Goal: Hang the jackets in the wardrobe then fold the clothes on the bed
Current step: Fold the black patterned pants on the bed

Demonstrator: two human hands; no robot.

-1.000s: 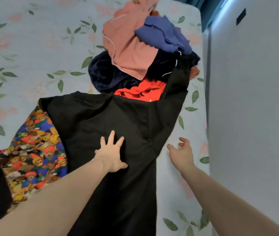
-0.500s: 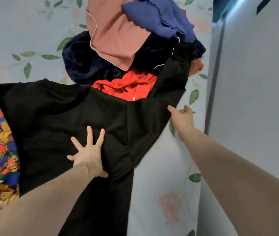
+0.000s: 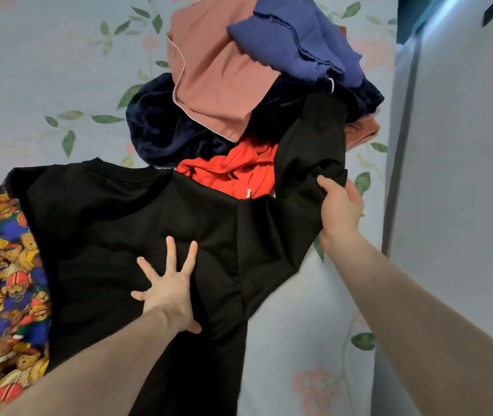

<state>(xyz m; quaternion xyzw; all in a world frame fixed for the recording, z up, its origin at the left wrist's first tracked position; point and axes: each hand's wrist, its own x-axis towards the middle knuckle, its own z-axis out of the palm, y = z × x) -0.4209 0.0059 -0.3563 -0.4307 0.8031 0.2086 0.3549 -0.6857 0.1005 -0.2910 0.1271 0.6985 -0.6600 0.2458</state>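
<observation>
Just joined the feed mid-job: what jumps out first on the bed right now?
A black shirt spread flat across the floral bed sheet dominates the middle, with the left hand pressing its body, fingers splayed, while the right hand grips its sleeve at the right. Behind it sits an unfolded pile of pink, blue, navy and red clothes; a bright bear-print fabric lies at the left edge.

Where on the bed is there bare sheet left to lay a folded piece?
Bare sheet lies far left, beyond the black shirt and left of the clothes pile. A narrower strip runs between the shirt's hem and the wall, under the right hand. The middle is crowded: left hand presses the shirt, bear-print fabric beside it.
</observation>
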